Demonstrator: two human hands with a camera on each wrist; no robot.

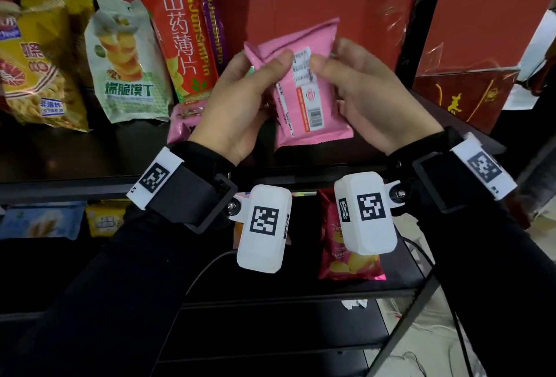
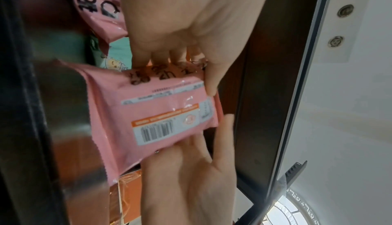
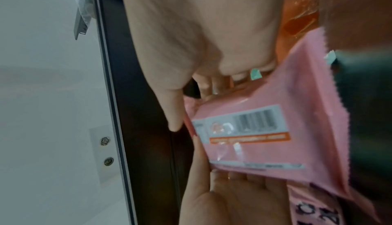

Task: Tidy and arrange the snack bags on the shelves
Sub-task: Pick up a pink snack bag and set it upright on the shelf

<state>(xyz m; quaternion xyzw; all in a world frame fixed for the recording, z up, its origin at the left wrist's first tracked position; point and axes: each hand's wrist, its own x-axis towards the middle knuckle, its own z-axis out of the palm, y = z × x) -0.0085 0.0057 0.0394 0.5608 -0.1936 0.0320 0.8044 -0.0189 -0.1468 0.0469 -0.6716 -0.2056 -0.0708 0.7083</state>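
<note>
I hold a pink snack bag (image 1: 304, 96) upright in both hands above the upper shelf (image 1: 90, 163), with its barcode side toward me. My left hand (image 1: 249, 90) grips its left edge, thumb on the front. My right hand (image 1: 361, 87) grips the right edge the same way. In the left wrist view the left hand (image 2: 182, 61) has its fingers behind the bag (image 2: 148, 108) and the right hand (image 2: 191, 170) cups it from below. The right wrist view shows the right hand (image 3: 212, 52), the left hand (image 3: 233, 195) and the bag (image 3: 265, 144). A second pink bag (image 1: 183, 120) lies on the shelf behind my left wrist.
Standing along the upper shelf on the left are a yellow bag (image 1: 33, 69), a green-white bag (image 1: 129, 66), a tall red bag (image 1: 180, 30) and a purple one (image 1: 213, 15). Red boxes (image 1: 331, 0) line the back. A black post (image 1: 418, 15) stands on the right. The lower shelf carries a magenta chip bag (image 1: 346, 256).
</note>
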